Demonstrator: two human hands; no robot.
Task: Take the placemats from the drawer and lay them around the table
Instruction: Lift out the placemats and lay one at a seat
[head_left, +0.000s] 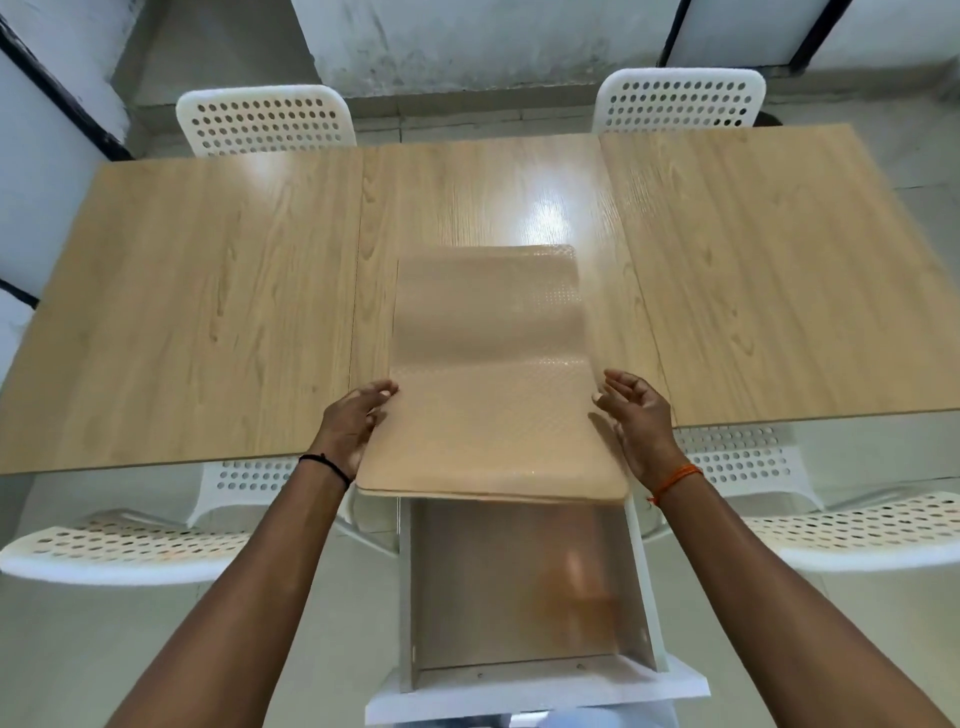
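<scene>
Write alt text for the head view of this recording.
A stack of translucent placemats lies on the near edge of a wooden table, overhanging an open white drawer. The left hand touches its left edge; the right hand hovers open beside it. White perforated chairs surround the table.

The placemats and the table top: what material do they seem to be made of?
The placemats look like thin translucent plastic: the wood grain shows through them, small embossed dots catch the light, and they sag over the table's edge. The table top looks like light wood or wood-look laminate, with printed-looking grain and glossy reflections.
</scene>
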